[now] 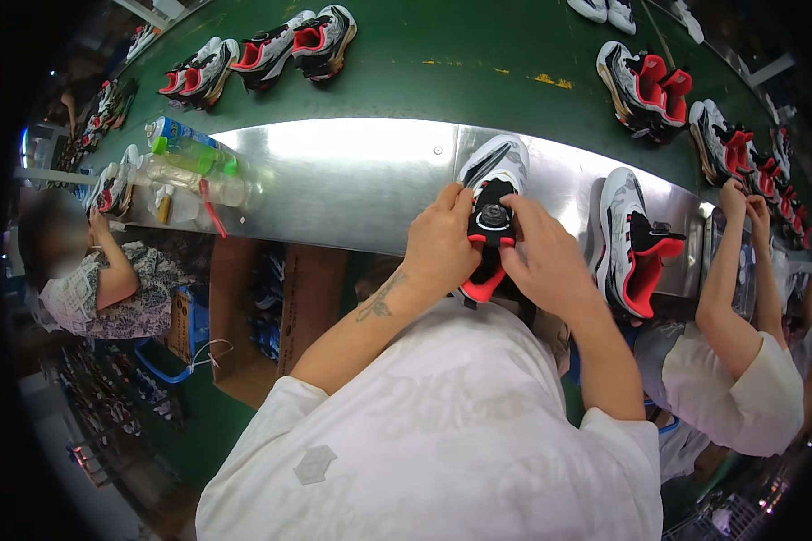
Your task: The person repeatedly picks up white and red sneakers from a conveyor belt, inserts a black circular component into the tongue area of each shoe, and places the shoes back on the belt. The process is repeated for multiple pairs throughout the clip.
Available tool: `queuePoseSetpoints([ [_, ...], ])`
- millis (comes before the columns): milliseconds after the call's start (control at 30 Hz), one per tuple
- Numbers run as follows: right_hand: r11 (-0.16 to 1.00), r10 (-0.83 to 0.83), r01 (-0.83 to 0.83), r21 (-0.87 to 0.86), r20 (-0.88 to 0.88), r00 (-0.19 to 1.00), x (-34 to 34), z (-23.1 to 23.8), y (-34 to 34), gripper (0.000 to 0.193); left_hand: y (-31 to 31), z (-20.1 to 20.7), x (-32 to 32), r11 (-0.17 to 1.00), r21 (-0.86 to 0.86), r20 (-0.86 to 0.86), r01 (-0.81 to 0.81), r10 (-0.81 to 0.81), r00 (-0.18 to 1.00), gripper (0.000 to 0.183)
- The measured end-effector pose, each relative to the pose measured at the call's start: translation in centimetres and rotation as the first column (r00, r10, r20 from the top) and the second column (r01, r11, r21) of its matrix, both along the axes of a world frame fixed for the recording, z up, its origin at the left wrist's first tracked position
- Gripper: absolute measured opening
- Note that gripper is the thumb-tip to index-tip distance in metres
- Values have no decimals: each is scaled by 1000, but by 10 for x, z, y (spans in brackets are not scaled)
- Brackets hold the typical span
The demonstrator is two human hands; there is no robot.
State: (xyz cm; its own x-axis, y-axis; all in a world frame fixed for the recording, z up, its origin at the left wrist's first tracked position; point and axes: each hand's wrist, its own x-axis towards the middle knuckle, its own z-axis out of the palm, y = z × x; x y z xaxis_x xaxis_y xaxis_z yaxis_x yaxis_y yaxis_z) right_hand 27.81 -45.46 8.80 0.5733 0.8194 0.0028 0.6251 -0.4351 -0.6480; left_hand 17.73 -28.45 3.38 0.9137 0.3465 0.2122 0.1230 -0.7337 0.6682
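A white, grey and black sneaker (507, 159) with a red lining sits in front of me at the steel ledge, its toe pointing away. My left hand (443, 238) is closed on the left side of its collar. On the other side, my right hand (547, 259) grips the black tongue by a round dial (493, 216), thumb and fingers bent around its edge. Parts of the heel and collar are hidden behind my fingers. To the right lies a matching sneaker (619, 200), untouched, with its tongue pulled forward and red lining showing.
A steel ledge (352, 180) runs along a green conveyor (442, 86) carrying several sneakers (645, 90). Plastic bottles (194, 162) stand at the left. Below is an open cardboard box (311, 298). Co-workers sit at left (117, 279) and right (731, 379).
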Motion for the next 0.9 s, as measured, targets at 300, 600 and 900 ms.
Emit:
queuePoseSetpoints([
  [300, 935, 26, 83, -345, 298, 954, 113, 61, -166, 58, 91, 20, -18, 960, 100, 52, -263, 259, 964, 40],
  [600, 990, 115, -133, 48, 264, 958, 72, 40, -27, 31, -27, 45, -5, 995, -72, 44, 71, -68, 997, 31],
  [900, 919, 359, -393, 14, 382, 852, 46, 9, 3, 42, -14, 53, 3, 901, -433, -299, 31, -176, 938, 25],
])
